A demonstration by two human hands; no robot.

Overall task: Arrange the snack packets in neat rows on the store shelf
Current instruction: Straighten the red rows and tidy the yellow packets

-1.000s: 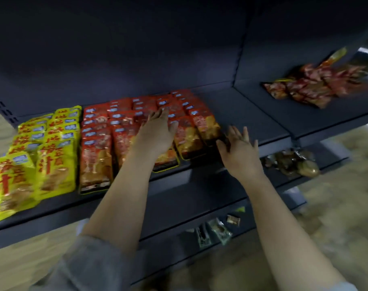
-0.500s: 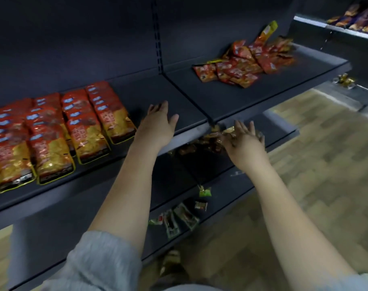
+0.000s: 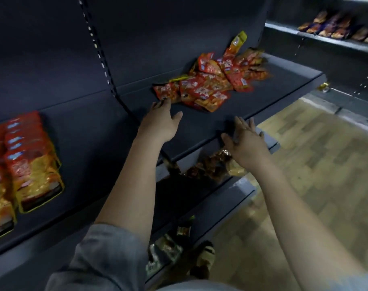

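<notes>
Both hands are stretched out over the dark shelf [image 3: 263, 97], and neither holds anything. The left hand [image 3: 161, 120] lies flat above the shelf board with its fingers [image 3: 164, 101] extended and close together, the tips right at the near edge of a loose heap of red snack packets [image 3: 210, 80]; whether they actually touch the nearest packet is hard to tell. The right hand [image 3: 245, 139] hovers at the front lip of the same shelf, fingers straight and slightly spread, palm turned inward.

The heap sits toward the back of the right-hand shelf bay, jumbled and overlapping, with one yellow-topped packet [image 3: 237, 42] standing up against the back panel. The packets carry red and orange printing with small blue-and-white label patches, but the writing is too blurred to read and no brand can be made out.

To the far left, on the neighbouring bay, tidy rows of red-and-yellow packets [image 3: 29, 160] lie overlapped in lines running front to back; their lettering is also unreadable. On the shelf below, just under the right hand, lies a pile of brownish wrapped snacks [image 3: 210, 166], and a few small packets [image 3: 166, 246] lie on the lowest shelf. A grey sleeve [image 3: 107, 255] covers the left upper arm.
</notes>
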